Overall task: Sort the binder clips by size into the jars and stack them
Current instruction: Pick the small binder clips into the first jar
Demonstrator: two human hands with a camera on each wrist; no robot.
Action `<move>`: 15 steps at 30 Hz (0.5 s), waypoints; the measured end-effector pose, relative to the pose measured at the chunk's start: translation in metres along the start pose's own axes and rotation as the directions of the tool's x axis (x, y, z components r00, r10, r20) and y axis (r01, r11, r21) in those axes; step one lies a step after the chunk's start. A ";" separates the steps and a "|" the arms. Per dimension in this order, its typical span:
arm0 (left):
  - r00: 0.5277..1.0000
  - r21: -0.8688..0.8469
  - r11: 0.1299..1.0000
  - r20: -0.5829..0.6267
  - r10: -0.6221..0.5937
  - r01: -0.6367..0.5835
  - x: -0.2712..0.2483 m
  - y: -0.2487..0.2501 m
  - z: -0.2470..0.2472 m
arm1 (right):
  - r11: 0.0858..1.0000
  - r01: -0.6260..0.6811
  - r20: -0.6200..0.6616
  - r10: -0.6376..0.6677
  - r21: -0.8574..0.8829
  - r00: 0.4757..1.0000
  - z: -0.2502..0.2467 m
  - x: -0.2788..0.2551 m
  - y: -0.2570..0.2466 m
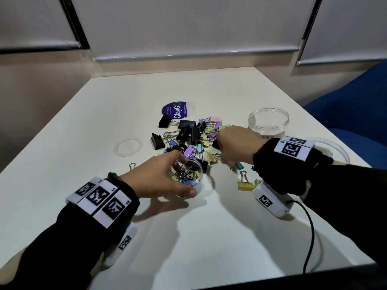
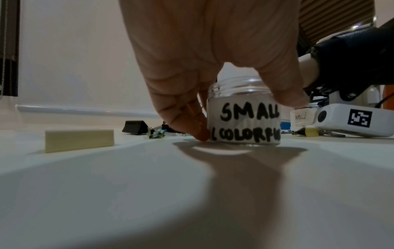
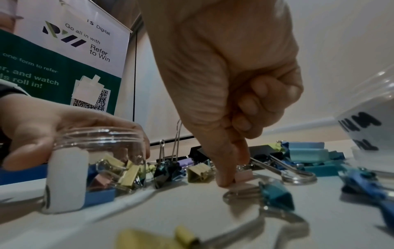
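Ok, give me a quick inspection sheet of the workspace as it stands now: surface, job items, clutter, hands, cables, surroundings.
Surface: white table, bare in front.
Job's things: small jar labelled SMALL COLORFUL, part-filled with small coloured clips; large jar, open, no clips visible inside; mixed clip pile between them; two clear lids lie on the table.
Clutter: purple ClayGo sticker; cream block.
Grips: left hand holds the small jar by its rim; right hand pinches a pink clip on the table.
Cables: black cable trailing off the near right edge.
Surroundings: window blinds, blue seat, banner.
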State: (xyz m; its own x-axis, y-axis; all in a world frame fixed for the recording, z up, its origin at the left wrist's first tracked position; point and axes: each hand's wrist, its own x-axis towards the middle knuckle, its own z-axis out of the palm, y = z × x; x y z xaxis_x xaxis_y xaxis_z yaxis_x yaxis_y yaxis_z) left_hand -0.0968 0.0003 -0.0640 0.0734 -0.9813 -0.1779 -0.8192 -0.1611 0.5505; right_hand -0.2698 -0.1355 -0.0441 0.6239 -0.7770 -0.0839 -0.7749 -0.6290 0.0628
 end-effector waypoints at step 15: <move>1.000 -0.009 1.000 0.007 0.014 -0.014 -0.001 0.000 0.000 | 0.961 -0.094 0.137 0.060 0.260 0.989 -0.019 -0.014 -0.002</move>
State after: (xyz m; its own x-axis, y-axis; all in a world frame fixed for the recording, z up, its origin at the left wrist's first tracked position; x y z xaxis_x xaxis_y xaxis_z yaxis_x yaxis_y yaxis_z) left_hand -0.0968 0.0007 -0.0635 0.0577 -0.9828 -0.1757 -0.8151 -0.1480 0.5601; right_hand -0.2754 -0.1241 -0.0239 0.5569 -0.8022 -0.2154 -0.8297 -0.5249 -0.1900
